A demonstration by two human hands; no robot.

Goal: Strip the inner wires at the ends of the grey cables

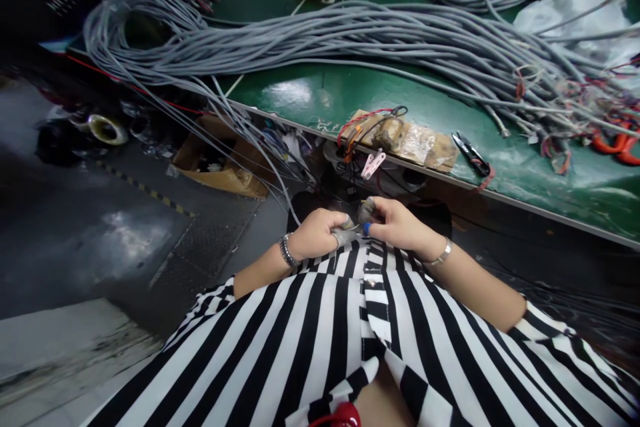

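My left hand (320, 233), its fingertips wrapped in grey, is closed in a pinch in front of my striped shirt. A grey cable (289, 200) hangs from the table edge down into that hand. A short, thin pale wire end (355, 227) shows at its fingertips. Just to the right, my right hand (395, 223) has its fingers curled and pinched close to the wire end. Its fingertips are wrapped too, with a blue band on the thumb. What lies between the right fingers is too small to make out.
A long bundle of grey cables (320, 37) lies across the green table (300, 90). Near its edge are a taped cardboard piece (425, 145), a pink clip (373, 165) and small snips (470, 153). Orange-handled scissors (620, 143) lie right. A cardboard box (220, 180) stands below.
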